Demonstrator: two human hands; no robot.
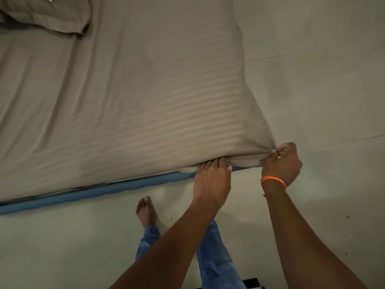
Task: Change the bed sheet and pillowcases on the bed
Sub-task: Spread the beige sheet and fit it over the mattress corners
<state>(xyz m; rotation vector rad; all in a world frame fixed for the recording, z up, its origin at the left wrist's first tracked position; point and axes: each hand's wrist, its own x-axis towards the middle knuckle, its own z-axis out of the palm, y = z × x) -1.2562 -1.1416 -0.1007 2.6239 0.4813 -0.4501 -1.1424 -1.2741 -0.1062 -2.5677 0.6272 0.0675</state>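
While both hands work at the near right corner of the bed, the scene reads as follows.

Floor (312, 90): pale and smooth, running round the bed on the right and near sides, with thin seam lines across it.

Bed sheet (135, 101): taupe with a faint woven stripe, spread over the whole mattress top; long shallow creases run along its left part, and its cloth bunches into folds at the near right corner.

Mattress edge (83, 195): a blue band showing below the sheet along the near side, where the sheet hangs just short of covering it.

Pillow (41, 13): in a matching taupe case, lying at the upper left on the sheet, partly cut off by the frame.

Legs (214, 257): in blue jeans, standing on the floor just beside the bed, one bare foot (144, 209) visible.

Left hand (212, 178): fingers curled round the sheet's hem at the mattress edge, fingertips tucked under the cloth.

Right hand (283, 161): pinching the gathered corner of the sheet, just beside the left hand.

Bracelet (274, 181): orange braided cord on the right wrist.
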